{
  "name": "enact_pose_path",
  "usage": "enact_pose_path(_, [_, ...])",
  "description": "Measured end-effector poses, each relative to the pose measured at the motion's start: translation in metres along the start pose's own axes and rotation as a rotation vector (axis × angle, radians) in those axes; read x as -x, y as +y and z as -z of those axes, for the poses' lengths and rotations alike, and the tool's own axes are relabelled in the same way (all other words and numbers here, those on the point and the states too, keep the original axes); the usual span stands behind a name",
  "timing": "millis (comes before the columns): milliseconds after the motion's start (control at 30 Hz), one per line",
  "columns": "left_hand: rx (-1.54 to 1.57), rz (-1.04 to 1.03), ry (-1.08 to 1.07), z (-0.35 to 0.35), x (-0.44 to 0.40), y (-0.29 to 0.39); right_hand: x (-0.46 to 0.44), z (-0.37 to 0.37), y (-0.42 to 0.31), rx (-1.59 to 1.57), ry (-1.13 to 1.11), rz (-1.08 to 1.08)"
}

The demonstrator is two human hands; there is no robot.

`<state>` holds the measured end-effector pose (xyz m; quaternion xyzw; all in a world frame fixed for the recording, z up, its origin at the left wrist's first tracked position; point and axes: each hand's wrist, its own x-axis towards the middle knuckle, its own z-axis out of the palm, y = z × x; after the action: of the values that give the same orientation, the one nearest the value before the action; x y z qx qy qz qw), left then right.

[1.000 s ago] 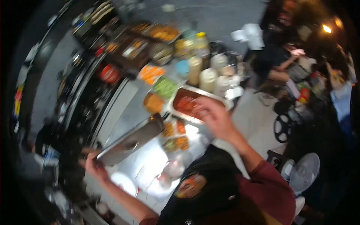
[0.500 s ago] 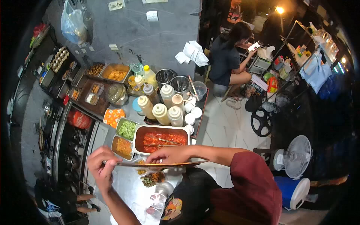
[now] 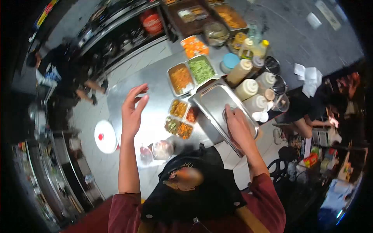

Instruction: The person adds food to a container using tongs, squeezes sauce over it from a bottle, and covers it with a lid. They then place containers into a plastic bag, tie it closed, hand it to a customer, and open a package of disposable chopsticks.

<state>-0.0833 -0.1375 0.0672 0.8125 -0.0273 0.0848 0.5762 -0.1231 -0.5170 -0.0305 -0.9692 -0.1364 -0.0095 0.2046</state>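
Observation:
A rectangular stainless steel pan lid (image 3: 211, 95) lies over the place of the red sauce pan, whose contents are hidden. My right hand (image 3: 237, 123) is closed around the handle at the lid's middle. My left hand (image 3: 134, 110) is raised above the steel table, fingers apart and slightly curved, holding nothing. Between my hands, a clear divided tray (image 3: 179, 121) carries chopped fillings in several compartments. Beyond it stand a steel pan of shredded orange food (image 3: 181, 79) and a steel pan of chopped green vegetable (image 3: 202, 70).
Squeeze bottles (image 3: 246, 90) crowd the right of the pans. Clear cups (image 3: 162, 150) stand by the table's near edge. A round white lid (image 3: 105, 136) with a red knob is at the left. One person (image 3: 58, 70) is at far left, another (image 3: 305, 112) sits at right.
The lid, held edge-on in both hands before, now lies over the sauce pan. My left hand has let go and moved away left. The view has turned.

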Motion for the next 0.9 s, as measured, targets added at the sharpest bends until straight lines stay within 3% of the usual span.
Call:
enact_pose_path(67, [-0.069, 0.17, 0.129, 0.033, 0.04, -0.023, -0.008, -0.034, 0.009, 0.087, 0.09, 0.051])
enact_pose_path(167, [-0.154, 0.336, 0.32, 0.066, 0.106, -0.055, -0.02, -0.05, 0.004, 0.144, 0.034, -0.014])
enact_pose_path(333, [-0.217, 0.494, 0.468, 0.067, 0.194, -0.092, -0.024, -0.078, 0.019, 0.135, 0.011, -0.011])
enact_pose_path(533, [0.038, 0.559, 0.402, 0.018, 0.225, -0.102, -0.029, -0.083, 0.023, 0.119, 0.013, 0.014])
enact_pose_path(900, [-0.023, 0.518, 0.192, -0.003, 0.206, -0.091, -0.025, -0.078, 0.011, 0.065, -0.018, -0.034])
